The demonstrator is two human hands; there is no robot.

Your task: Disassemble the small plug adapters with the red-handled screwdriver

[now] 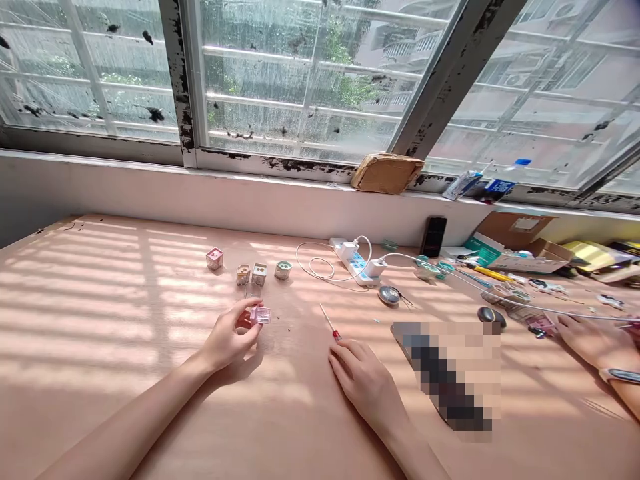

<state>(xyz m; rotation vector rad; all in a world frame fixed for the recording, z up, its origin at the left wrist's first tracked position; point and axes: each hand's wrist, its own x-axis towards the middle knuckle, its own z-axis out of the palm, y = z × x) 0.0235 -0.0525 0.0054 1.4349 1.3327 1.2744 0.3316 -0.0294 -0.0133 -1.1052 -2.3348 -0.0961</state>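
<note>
Between the thumb and fingers of my left hand [231, 339] is a small pink translucent block [261, 315], raised a little over the table. My right hand [364, 377] rests on the table, its fingers curled at the red handle of a screwdriver [329, 323], whose pale shaft points away to the upper left. Two tiny dark bits lie between the hands. Beyond my left hand stand a pink box [215, 258], a brown-topped box [243, 274], a whitish box [259, 274] and a green-topped box [283, 269].
A power strip [361, 268] with white plugs and cables lies toward the wall. Right of it are a round tin [389, 295], a black mouse [492, 317] and a blurred dark object [440, 373]. Another person's hand [585, 340] rests at the far right near cluttered boxes.
</note>
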